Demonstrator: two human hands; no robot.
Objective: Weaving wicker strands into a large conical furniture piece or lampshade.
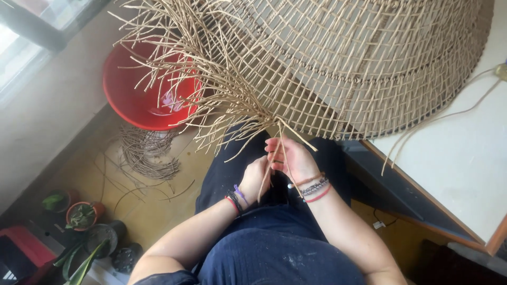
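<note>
Seated, large open-weave rattan basket (359,63) tipped over my lap, its far side resting on the white table (459,158) at my right. Loose unwoven strand ends (179,68) fan out from the basket's near rim toward the red basin (132,95) on the floor.

My right hand (293,158) is clenched on a few strands just under the rim, fingers curled round them. My left hand (256,177) sits just beside it, touching, pinching a single cane strand (266,182) that runs down between both hands.

Coil of spare cane (145,153) lies below the basin. Potted plants (84,216) stand by the wall.
</note>
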